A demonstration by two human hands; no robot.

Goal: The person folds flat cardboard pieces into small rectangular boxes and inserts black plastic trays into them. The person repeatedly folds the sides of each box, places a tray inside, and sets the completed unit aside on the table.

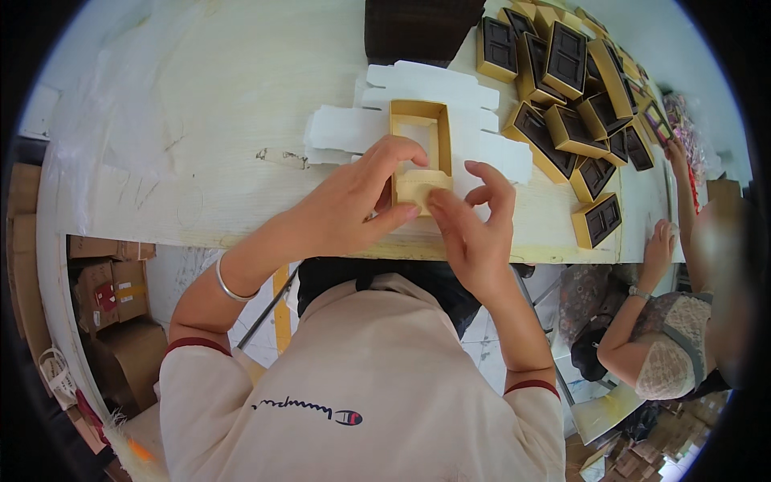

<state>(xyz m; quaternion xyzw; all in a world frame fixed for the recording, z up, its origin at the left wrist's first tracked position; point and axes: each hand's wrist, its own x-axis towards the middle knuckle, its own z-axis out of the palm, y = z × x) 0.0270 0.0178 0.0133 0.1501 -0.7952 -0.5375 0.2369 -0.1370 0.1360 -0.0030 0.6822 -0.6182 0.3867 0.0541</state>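
A small gold cardboard box [444,145] stands open-topped in front of me, its near-end flap [421,186] showing a pale inner side. My left hand [365,189] is closed around the box's left wall, fingers reaching over the edge and the thumb at the near end. Against the flap's right part presses my right hand [474,221], its thumb and index at the near right corner and its other fingers curled above. Beneath the box lie flat white die-cut cardboard blanks [498,154]. My fingers hide part of the left wall and near corner.
A dark brown stack [419,30] stands at the table's far side. To the right are piled several gold boxes with dark compartment inserts [565,58]. Another person's hand [660,241] rests by the table's right end. Brown cartons [120,289] sit below at left.
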